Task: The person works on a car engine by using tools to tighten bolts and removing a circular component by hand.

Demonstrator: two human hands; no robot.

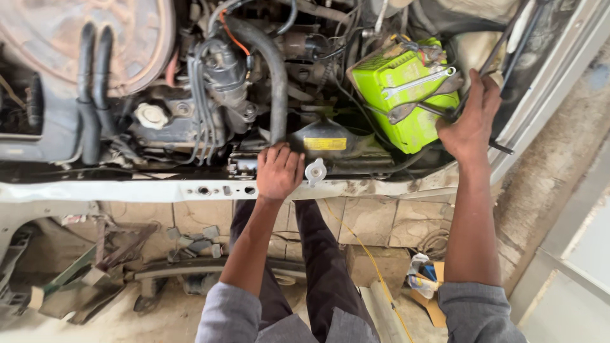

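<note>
A bright green, box-shaped plastic car battery [406,101] is seated at the far right of the open engine bay, tilted so that its top slopes towards the viewer. On that top lie several steel tools: a silver open-ended spanner [416,82] with its long axis running from lower left to upper right, and below it a darker pair of pliers [413,111] lying along much the same line.

The right hand [470,121] is placed at the right edge of the battery, fingers curled around dark thin metal rods [502,60] that run up and to the right along the white body edge; what exactly is gripped beneath the fingers cannot be told. The tools therefore lie just to the left of this hand and slightly farther, their handles pointing towards it.

The left hand [279,170] is well apart from the battery, to its left and nearer, resting palm down with fingers loosely spread on the white front crossmember [127,189], holding nothing. Just to its right stands a small white plastic cap [316,170], and beyond it a black rounded tank with a yellow label [324,140]. A thick black rubber hose [270,70] curves down behind the left hand. The right hand is plainly the nearer to the battery and tools.
</note>
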